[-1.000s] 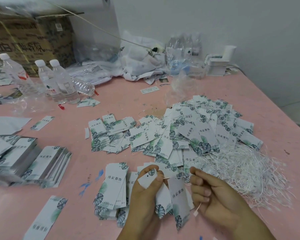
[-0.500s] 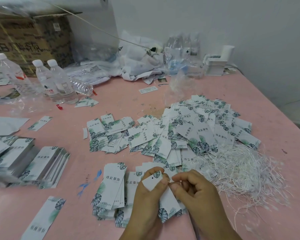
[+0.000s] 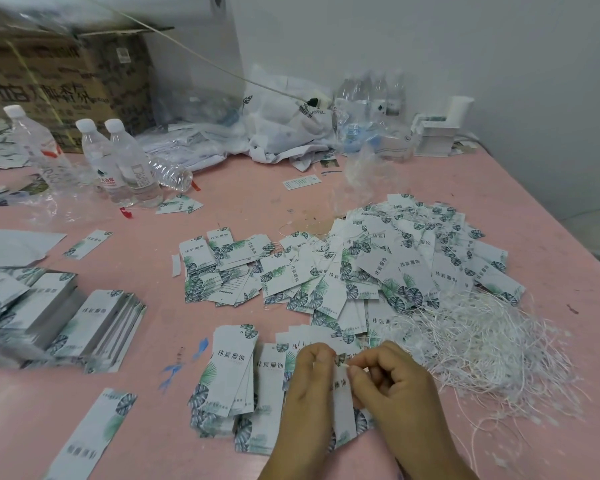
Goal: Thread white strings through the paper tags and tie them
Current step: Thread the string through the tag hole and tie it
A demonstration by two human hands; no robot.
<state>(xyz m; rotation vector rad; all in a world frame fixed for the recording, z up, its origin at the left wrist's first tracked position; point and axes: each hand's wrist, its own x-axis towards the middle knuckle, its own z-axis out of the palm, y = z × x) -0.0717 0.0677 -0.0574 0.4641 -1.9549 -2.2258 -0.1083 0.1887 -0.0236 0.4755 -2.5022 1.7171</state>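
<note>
At six o'clock on the pink surface [image 3: 326,188], both hands are meeting over one paper tag [image 3: 343,407]. The left hand [image 3: 309,393] is gripping the tag's left edge, fingers curled around it with the thumb lying along the front near the top. The right hand [image 3: 399,389] is pinching at the tag's top end with thumb and forefinger, its other fingers curled in; a bit of white string seems to be sitting in that pinch, though it is too small to be sure. The held tag is hanging upright, its leaf print toward the bottom.

Just beside the hands at nine o'clock, a short stack of tags [image 3: 231,372] is lying face up. Directly at twelve o'clock from the hands, a wide heap of tags [image 3: 388,265] is spreading across the middle of the surface. At three o'clock, touching that heap, a tangle of white strings [image 3: 492,344] is sprawling toward the right edge. Far out at nine o'clock, thicker bundles of tags [image 3: 94,327] are resting, and a single tag [image 3: 94,434] is lying at seven o'clock. At ten o'clock, clear water bottles [image 3: 118,161] are standing in front of a cardboard box [image 3: 66,84], with crumpled plastic bags [image 3: 284,123] piling up at twelve o'clock against the wall.
</note>
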